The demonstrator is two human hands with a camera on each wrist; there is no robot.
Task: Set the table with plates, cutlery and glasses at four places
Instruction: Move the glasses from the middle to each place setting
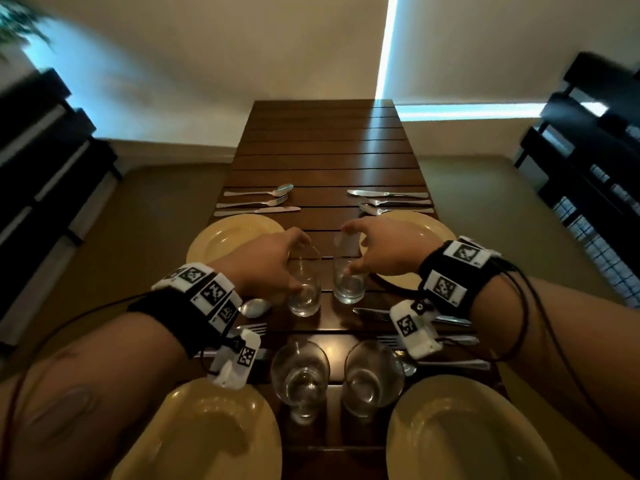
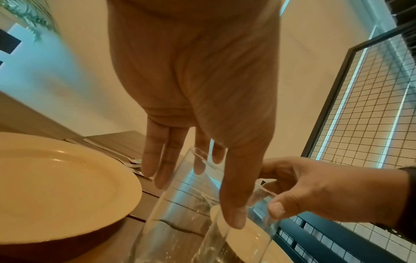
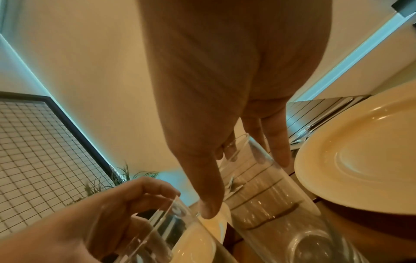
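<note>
The fingers (image 2: 234,210) of the left hand (image 1: 266,261) curl round a clear glass (image 1: 304,289), thumb on the near side and the others over the far side, and the fingers (image 3: 211,204) of the right hand (image 1: 381,251) hold a second glass (image 1: 348,275) the same way. Both glasses look to stand on the bench (image 1: 329,150) along its middle line, just beside each other, between the two far yellow plates (image 1: 221,237), though whether their bases have fully settled I cannot tell. The risk I see is a knock: the glasses sit so close that shifting either sideways could clink them together, and a hand drawn back carelessly could tip its glass against a plate rim. Nearer the front edge two more glasses (image 1: 299,372) stand between the near plates (image 1: 450,427), with cutlery (image 1: 256,202) beside each place, so the wrists passing low over them could catch a rim.
</note>
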